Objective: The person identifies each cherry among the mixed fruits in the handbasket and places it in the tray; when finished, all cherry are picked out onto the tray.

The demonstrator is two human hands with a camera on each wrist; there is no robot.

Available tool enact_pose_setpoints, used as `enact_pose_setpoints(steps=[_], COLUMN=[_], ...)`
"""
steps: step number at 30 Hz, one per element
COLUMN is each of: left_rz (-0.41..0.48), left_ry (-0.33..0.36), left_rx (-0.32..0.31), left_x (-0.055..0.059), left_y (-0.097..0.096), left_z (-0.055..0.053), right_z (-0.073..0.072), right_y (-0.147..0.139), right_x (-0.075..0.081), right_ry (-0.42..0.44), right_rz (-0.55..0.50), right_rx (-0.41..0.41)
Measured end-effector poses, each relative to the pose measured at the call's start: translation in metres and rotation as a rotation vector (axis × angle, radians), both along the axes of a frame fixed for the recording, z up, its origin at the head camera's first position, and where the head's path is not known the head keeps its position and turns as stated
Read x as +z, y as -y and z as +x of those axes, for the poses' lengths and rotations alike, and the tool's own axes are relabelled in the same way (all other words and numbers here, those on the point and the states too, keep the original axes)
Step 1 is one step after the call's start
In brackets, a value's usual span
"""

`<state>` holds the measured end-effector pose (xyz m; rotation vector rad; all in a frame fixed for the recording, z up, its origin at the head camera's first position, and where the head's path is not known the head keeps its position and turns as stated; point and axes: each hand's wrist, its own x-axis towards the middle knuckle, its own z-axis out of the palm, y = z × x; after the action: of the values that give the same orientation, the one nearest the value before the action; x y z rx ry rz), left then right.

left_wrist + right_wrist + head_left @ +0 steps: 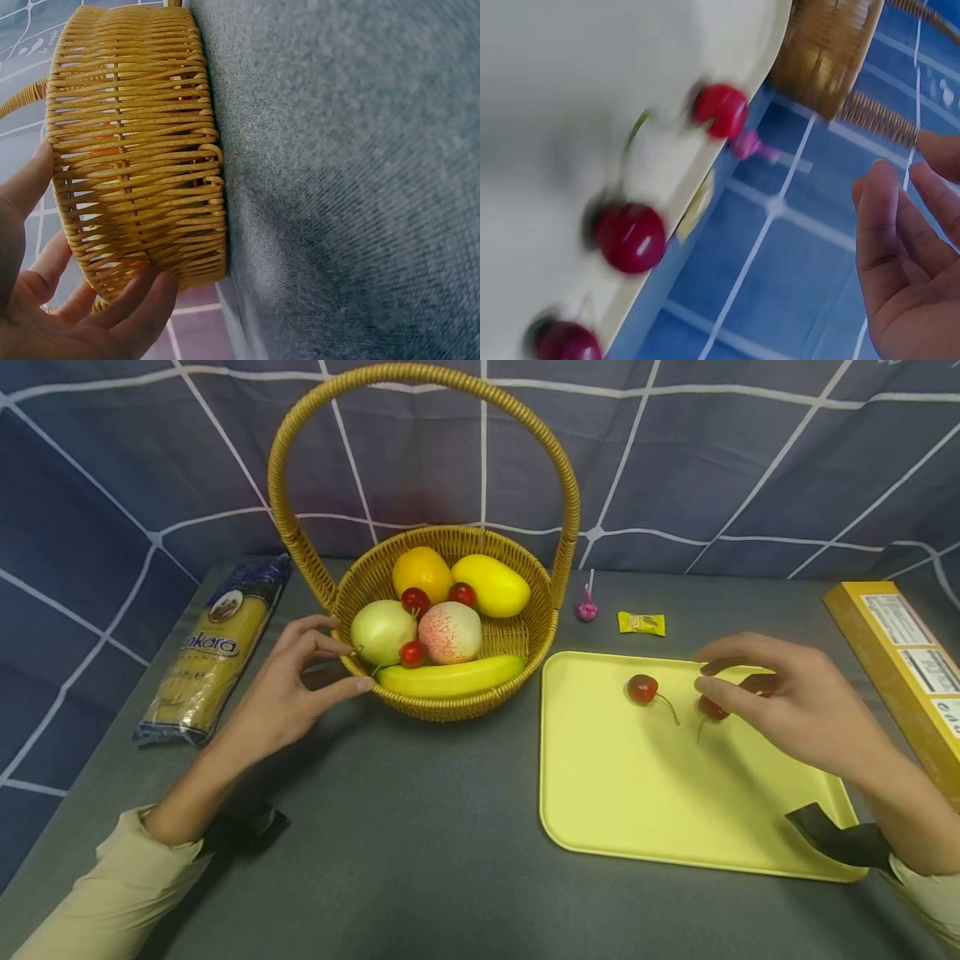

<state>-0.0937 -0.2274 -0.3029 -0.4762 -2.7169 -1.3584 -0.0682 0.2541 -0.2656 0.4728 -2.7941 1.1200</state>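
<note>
A tall-handled wicker basket [442, 708] holds a banana [453, 678], a peach [450, 633], a pale green round fruit [382, 631], an orange [422, 575], a yellow mango [491, 587] and three red cherries [412, 653]. My left hand [288, 685] holds the basket's left side, thumb at the rim and fingertips against the woven wall [139, 172]. Over the yellow tray [622, 793] hovers my right hand [795, 702], thumb and fingers apart, holding nothing. On the tray lie a stemmed cherry [642, 689], another [632, 236] partly behind the hand, and a third [568, 342] mostly hidden.
A pasta packet [213, 652] lies left of the basket. Behind the tray are a pink wrapped lollipop [587, 608] and a small yellow candy packet [642, 624]. A long yellow box [900, 652] stands at the right. Tile-patterned cloth [675, 468] hangs behind the grey tabletop.
</note>
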Motion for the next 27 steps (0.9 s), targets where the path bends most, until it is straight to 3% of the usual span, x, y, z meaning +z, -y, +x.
enact_pose_setpoints(steps=[5,12,18,27], left_rz=[-0.002,-0.013,-0.014,-0.011], left_ry=[0.001,-0.003,-0.007,-0.003], left_rx=[-0.002,0.009,0.014,0.016], left_x=[0.0,0.0,-0.001,-0.001], left_y=[0.0,-0.002,0.0,0.0], left_z=[-0.001,-0.002,-0.001,-0.001], right_z=[-0.003,-0.011,-0.029,-0.055], right_y=[0.032,0.074,0.114,0.177], right_x=[0.002,0.008,0.006,0.005], right_ry=[-0.085,-0.113,-0.139,-0.061], right_rz=[-0.026,-0.068,-0.083,0.0], right_rx=[0.182,0.291,0.401,0.507])
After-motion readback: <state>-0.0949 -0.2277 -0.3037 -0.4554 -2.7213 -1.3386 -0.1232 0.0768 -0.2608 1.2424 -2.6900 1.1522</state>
